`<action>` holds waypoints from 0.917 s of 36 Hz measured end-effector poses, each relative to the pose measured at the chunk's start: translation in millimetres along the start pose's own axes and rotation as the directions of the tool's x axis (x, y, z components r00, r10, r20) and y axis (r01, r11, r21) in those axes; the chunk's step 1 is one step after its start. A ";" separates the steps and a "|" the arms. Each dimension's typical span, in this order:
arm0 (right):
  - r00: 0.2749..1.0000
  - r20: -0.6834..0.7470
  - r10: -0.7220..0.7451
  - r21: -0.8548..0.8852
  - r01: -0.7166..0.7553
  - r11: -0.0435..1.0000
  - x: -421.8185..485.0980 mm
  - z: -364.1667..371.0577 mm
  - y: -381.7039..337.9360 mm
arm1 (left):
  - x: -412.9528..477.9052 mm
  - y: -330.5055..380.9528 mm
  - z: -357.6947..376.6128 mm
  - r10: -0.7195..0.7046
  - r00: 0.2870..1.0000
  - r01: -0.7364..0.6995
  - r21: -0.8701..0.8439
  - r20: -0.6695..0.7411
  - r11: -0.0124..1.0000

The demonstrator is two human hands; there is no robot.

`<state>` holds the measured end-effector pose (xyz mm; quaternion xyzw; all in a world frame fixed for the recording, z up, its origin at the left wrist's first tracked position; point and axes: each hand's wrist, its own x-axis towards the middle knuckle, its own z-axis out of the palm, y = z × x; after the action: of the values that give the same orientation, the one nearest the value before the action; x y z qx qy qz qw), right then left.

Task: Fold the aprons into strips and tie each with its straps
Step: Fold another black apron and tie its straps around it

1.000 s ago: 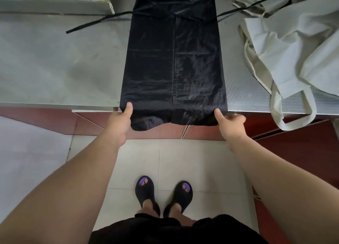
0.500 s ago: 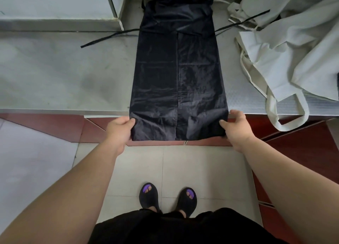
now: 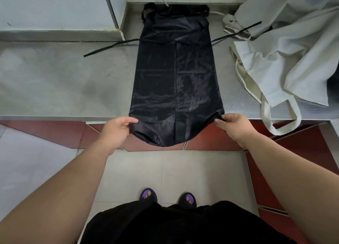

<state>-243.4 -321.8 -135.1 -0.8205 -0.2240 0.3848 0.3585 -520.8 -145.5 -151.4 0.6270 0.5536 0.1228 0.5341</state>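
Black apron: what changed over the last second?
The left hand and right hand shifted grip on the near corners of the black apron. Earlier their thumbs lay on top; now each pinches its corner, and the hem's middle sags lower past the table edge. The apron's body, its straps and the pale cloth pile stayed put.

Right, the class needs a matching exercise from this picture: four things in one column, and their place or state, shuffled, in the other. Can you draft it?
1. black apron
2. pale cloth heap
3. left hand
4. loose black strap

A. crumpled on the counter's right side
B. pinches the apron's near left corner
C. laid out as a long strip, near end overhanging the edge
D. lies flat left of the apron

Pairs: 1-C, 2-A, 3-B, 4-D
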 end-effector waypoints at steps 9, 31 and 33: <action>0.996 -0.062 -0.064 -0.257 0.046 0.965 14.9 -4.1 -5.5 | 15.7 3.5 10.7 0.059 0.977 -0.041 0.090 -0.203 0.995; 0.993 -0.095 0.065 -0.427 -0.100 0.898 41.2 8.4 -15.0 | 50.8 8.6 19.9 0.060 0.977 0.105 0.704 -0.205 0.703; 0.992 -0.110 0.060 -0.441 -0.102 0.892 41.4 9.6 -15.7 | 47.9 11.8 21.3 0.056 0.978 0.111 0.721 -0.203 0.684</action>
<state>-227.5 -281.1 -147.0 -0.9064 -0.2547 0.2994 0.1548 -481.2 -115.1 -171.4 0.7625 0.6188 -0.0503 0.1820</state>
